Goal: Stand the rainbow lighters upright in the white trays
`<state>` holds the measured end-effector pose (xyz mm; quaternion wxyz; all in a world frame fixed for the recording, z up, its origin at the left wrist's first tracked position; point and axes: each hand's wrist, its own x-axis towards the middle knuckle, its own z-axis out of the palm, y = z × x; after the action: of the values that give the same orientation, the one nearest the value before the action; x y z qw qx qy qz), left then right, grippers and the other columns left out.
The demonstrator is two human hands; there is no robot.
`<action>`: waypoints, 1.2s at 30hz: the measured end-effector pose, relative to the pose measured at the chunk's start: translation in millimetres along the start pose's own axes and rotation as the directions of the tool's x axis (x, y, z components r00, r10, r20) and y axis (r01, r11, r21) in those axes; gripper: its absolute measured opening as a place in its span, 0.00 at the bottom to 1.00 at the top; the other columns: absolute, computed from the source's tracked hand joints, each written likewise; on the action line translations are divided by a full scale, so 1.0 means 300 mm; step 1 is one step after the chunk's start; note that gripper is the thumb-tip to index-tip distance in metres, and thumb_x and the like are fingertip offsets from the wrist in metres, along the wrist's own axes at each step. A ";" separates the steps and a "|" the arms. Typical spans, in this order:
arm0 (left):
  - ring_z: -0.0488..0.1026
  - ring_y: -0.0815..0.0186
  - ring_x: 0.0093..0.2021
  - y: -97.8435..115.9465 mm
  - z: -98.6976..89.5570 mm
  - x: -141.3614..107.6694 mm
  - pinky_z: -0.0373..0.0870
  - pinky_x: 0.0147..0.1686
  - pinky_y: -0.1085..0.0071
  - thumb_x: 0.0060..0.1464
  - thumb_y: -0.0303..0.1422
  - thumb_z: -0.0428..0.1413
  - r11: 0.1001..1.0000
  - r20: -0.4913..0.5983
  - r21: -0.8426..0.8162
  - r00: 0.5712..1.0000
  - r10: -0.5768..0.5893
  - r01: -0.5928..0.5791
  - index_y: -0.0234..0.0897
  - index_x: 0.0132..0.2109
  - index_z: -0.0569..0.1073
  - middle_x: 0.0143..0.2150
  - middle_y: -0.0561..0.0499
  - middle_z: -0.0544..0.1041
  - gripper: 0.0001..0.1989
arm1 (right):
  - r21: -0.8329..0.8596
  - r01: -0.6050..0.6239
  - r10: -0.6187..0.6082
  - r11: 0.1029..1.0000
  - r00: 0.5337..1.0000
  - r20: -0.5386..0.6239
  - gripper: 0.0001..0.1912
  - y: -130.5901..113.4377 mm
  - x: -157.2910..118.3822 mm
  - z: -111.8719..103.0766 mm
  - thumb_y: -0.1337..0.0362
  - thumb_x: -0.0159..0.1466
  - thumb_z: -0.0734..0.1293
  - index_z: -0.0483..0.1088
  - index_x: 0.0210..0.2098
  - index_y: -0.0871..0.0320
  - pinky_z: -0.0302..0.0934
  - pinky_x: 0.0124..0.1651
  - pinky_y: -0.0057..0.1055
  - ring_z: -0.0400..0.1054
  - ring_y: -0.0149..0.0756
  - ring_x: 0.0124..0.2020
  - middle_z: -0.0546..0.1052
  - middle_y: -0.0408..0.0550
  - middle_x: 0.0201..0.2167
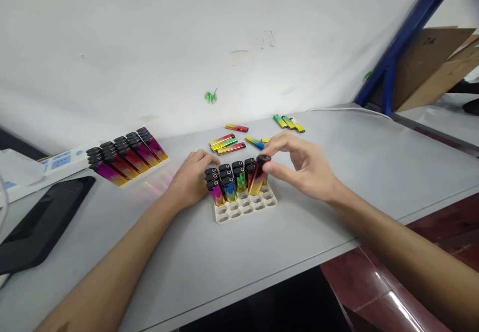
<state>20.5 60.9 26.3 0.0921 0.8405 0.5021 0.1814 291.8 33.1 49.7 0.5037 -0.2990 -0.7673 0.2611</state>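
Note:
Between thumb and fingers of my right hand [299, 165] is a red-to-yellow lighter [256, 179] with a black top. It leans over the pale tray [247, 215], its lower end at the holes; I cannot tell if it has entered one. Several lighters stand upright in the tray's left and back rows, among them a purple one [216, 193], a blue one [229, 190] and a green one [240, 179]. My left hand [191, 178] rests on the table against the tray's left side, fingers together and curled round its back corner, the fingertips partly hidden by lighters.
Behind the tray lie loose lighters [231, 147], with three more [289, 123] farther right. A second tray [144, 173] full of upright lighters stands at the left. A black phone-like device [48, 222] and a white power strip [62, 161] lie farther left. A white wall closes the back.

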 end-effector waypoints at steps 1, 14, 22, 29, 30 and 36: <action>0.68 0.54 0.51 0.000 0.001 0.000 0.68 0.50 0.59 0.49 0.25 0.56 1.000 -0.001 0.002 1.000 -0.002 0.002 0.39 0.45 0.73 0.47 0.46 0.74 0.14 | -0.046 0.051 -0.050 0.998 0.998 0.025 0.09 -0.003 -0.003 0.009 0.55 0.62 0.74 0.77 0.39 0.51 0.65 0.52 0.44 0.70 0.41 0.45 0.79 0.46 0.38; 0.68 0.53 0.50 0.001 0.008 0.007 0.68 0.49 0.58 0.46 0.25 0.58 0.999 0.006 0.032 0.999 -0.037 0.036 0.38 0.45 0.73 0.48 0.45 0.72 0.17 | -0.352 0.231 -0.213 0.907 0.973 0.092 0.09 0.009 -0.019 0.053 0.52 0.60 0.75 0.81 0.40 0.44 0.62 0.57 0.51 0.63 0.46 0.56 0.69 0.49 0.49; 0.67 0.52 0.50 -0.003 0.008 0.005 0.69 0.49 0.56 0.47 0.26 0.57 1.000 0.001 0.018 1.000 -0.013 0.013 0.37 0.45 0.73 0.48 0.43 0.72 0.16 | -0.310 0.242 -0.225 0.919 0.970 0.090 0.08 0.006 -0.020 0.055 0.54 0.60 0.76 0.81 0.39 0.43 0.64 0.57 0.50 0.64 0.45 0.54 0.69 0.49 0.47; 0.68 0.53 0.50 -0.008 0.011 0.004 0.69 0.49 0.56 0.47 0.27 0.57 1.000 -0.014 0.013 1.000 -0.001 0.001 0.39 0.45 0.73 0.47 0.45 0.72 0.15 | -0.323 0.240 -0.224 0.916 0.971 0.086 0.08 0.005 -0.022 0.058 0.55 0.60 0.76 0.81 0.39 0.43 0.64 0.56 0.50 0.64 0.45 0.54 0.70 0.48 0.47; 0.68 0.53 0.50 -0.006 0.010 0.004 0.69 0.49 0.56 0.47 0.27 0.57 1.000 -0.009 0.016 1.000 -0.007 0.007 0.38 0.45 0.73 0.47 0.45 0.72 0.15 | -0.333 0.240 -0.228 0.912 0.971 0.075 0.08 0.004 -0.022 0.059 0.55 0.60 0.76 0.81 0.40 0.44 0.64 0.56 0.49 0.64 0.45 0.54 0.70 0.48 0.47; 0.68 0.53 0.49 0.003 0.004 0.004 0.69 0.48 0.57 0.47 0.27 0.57 1.000 -0.002 0.012 1.000 -0.024 0.024 0.39 0.44 0.73 0.47 0.45 0.73 0.14 | -0.341 0.207 -0.210 0.917 0.977 0.031 0.04 -0.008 -0.021 0.055 0.57 0.63 0.72 0.78 0.37 0.48 0.66 0.51 0.49 0.65 0.45 0.51 0.70 0.49 0.44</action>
<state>22.1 61.6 25.9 0.0886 0.8349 0.5132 0.1782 277.9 25.4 41.5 0.4715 -0.2993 -0.8267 0.0678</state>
